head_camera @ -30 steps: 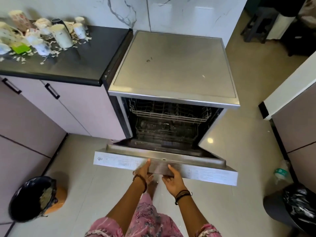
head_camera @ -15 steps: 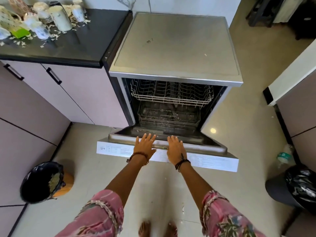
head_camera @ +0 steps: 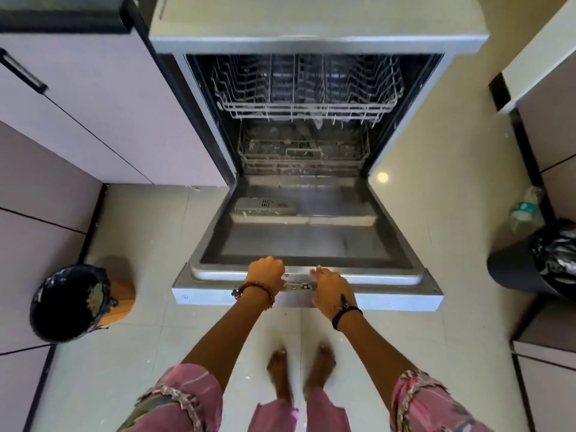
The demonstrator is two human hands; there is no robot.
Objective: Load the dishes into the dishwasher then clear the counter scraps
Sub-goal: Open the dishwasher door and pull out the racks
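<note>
Presently the dishwasher (head_camera: 311, 126) stands open, its door (head_camera: 305, 244) lowered flat over the floor. Left hand (head_camera: 266, 274) grips the door's front edge, fingers curled over it; right hand (head_camera: 332, 286) rests there, grip indeterminate. Both racks appear unloaded. Lined bin (head_camera: 70, 302) stands at left.

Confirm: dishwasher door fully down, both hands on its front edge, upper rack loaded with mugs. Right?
Not quite. The head view shows the upper rack empty: bare wire, no mugs. The rest holds: the dishwasher door is down, and the left hand and right hand are on its front edge.
</note>
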